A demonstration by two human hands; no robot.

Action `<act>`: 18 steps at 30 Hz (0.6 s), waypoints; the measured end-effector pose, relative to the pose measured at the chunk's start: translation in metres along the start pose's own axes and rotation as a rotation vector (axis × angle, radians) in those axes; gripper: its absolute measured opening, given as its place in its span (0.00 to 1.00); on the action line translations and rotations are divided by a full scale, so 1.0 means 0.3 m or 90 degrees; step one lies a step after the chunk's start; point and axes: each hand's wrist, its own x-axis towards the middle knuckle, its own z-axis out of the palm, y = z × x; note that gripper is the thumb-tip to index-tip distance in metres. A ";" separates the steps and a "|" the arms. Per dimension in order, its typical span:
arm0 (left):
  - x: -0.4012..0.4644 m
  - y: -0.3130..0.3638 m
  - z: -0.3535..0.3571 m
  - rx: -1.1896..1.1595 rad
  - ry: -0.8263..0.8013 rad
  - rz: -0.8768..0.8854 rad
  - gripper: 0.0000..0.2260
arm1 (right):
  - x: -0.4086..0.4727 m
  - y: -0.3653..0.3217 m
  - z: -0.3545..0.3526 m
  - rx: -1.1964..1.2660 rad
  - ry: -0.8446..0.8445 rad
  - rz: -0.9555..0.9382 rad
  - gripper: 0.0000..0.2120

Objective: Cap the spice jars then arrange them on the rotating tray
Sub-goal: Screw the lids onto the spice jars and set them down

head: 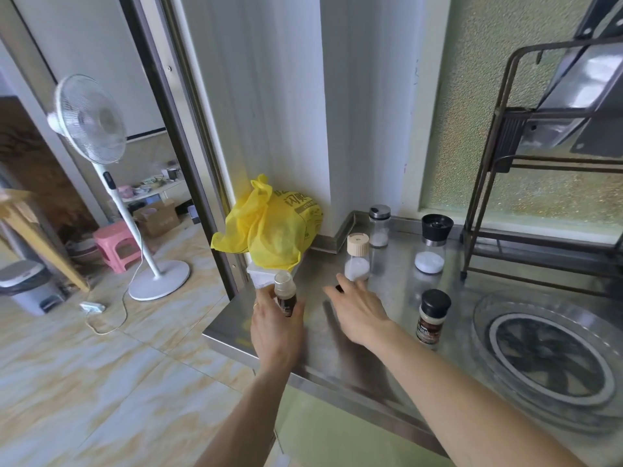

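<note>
Uncapped brown jar in the left hand, right hand over a black cap

The left hand (pixel 273 323) grips a small uncapped brown jar (pixel 285 294) over the counter (pixel 387 291), fingers curled round it. The right hand (pixel 359 306) lies with loose, nearly straight fingers on a small black cap (pixel 339 288). A beige-capped jar (pixel 357 257), three other capped jars and the clear rotating tray (pixel 553 360) stand on the counter.

Steel counter (pixel 337 352) against white panelled wall (pixel 269 96); frosted green window (pixel 472 129) at right, daylight through it. Dark metal rack (pixel 499 163) standing on counter. Marbled beige floor tiles (pixel 101 382). Open doorway left: white pedestal fan (pixel 91 119), pink stool (pixel 116 244), grey pedal bin (pixel 27 284), cardboard box (pixel 158 215).
</note>
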 end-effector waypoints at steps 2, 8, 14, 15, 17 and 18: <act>0.006 0.006 -0.004 0.017 -0.011 -0.003 0.17 | 0.003 0.008 0.006 0.013 0.004 -0.006 0.18; -0.075 0.058 -0.053 -0.061 -0.012 0.049 0.15 | -0.104 0.035 -0.087 0.211 0.163 0.003 0.16; -0.232 0.180 -0.111 -0.226 -0.086 0.123 0.13 | -0.306 0.121 -0.392 0.792 0.334 0.076 0.14; -0.260 0.205 -0.114 -0.272 -0.111 0.125 0.14 | -0.343 0.150 -0.436 0.865 0.328 0.090 0.13; -0.320 0.267 -0.118 -0.351 -0.167 0.125 0.17 | -0.413 0.208 -0.503 0.932 0.314 0.094 0.15; -0.351 0.302 -0.116 -0.387 -0.198 0.123 0.19 | -0.446 0.235 -0.529 0.926 0.320 0.092 0.15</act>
